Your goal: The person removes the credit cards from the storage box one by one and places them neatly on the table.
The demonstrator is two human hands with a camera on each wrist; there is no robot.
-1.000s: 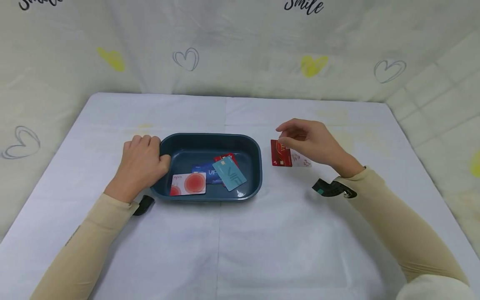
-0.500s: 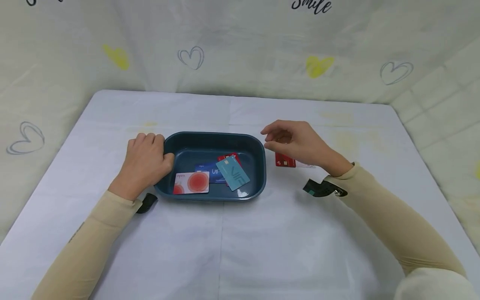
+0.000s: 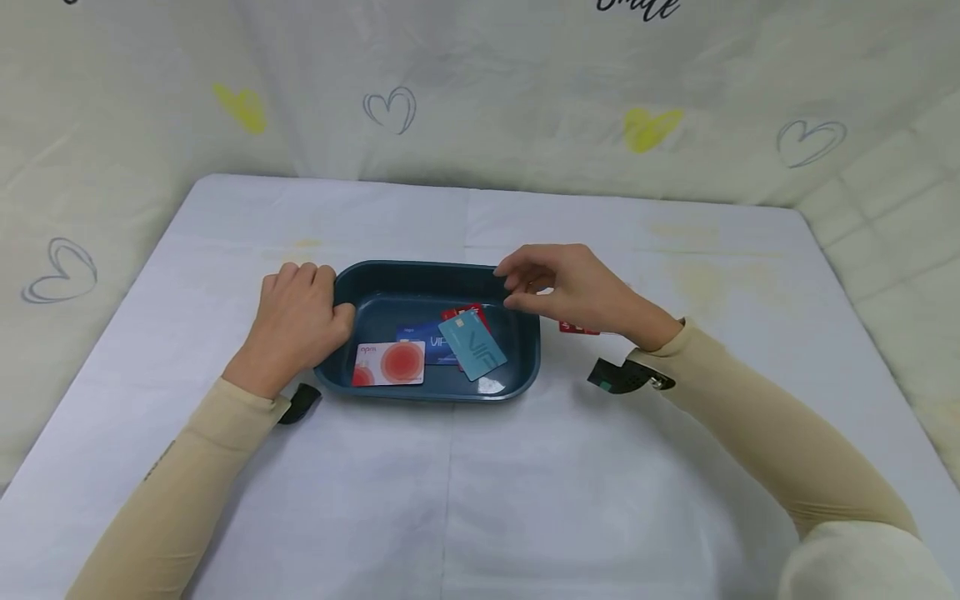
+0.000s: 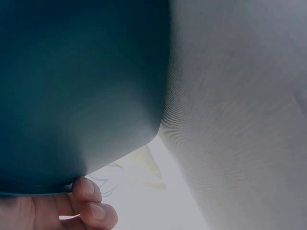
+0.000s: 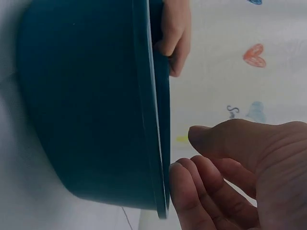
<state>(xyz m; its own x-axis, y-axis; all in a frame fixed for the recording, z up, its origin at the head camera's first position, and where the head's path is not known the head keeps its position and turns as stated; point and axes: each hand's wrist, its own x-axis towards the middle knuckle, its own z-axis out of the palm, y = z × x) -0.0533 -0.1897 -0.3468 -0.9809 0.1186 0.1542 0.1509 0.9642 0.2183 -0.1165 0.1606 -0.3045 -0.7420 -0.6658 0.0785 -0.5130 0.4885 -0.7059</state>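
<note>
Right grip (image 3: 572, 282): shifted from the red card (image 3: 579, 328), right of tray (image 3: 427, 395), to over tray's right end; thumb and fingers apart.
Left grip (image 3: 291, 325): clamped on tray's left end.
Cards (image 3: 474, 346) inside tray: within reach, I judge.

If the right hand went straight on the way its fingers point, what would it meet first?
Probably the right rim of the tray. In the head view the right hand overlaps that end, but depth is unclear; it might pass just over the rim.
</note>
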